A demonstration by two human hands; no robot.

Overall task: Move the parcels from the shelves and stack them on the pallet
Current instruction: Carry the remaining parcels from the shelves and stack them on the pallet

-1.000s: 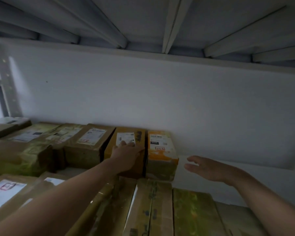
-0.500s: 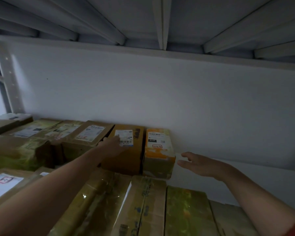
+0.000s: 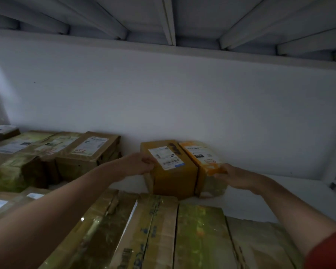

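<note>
Two small parcels stand side by side at the back of the shelf: a brown box [image 3: 173, 171] with a white label and an orange-topped box [image 3: 204, 158] pressed against its right side. My left hand [image 3: 138, 164] grips the brown box's left top edge. My right hand [image 3: 233, 175] grips the orange box's near right corner. Both boxes sit slanted, apart from the row of parcels at the left. The pallet is out of view.
Several taped cardboard parcels [image 3: 89, 150] fill the shelf's left side, and larger flat boxes [image 3: 163, 233] lie in front below my arms. A white wall [image 3: 182, 98] closes the back. The upper shelf's beams [image 3: 169, 18] hang close overhead. Bare shelf surface [image 3: 299, 191] shows at the right.
My left hand moved from the brown box's top to its left edge and my right hand closed on the orange box. The pair has shifted right, away from the neighbouring parcels.
</note>
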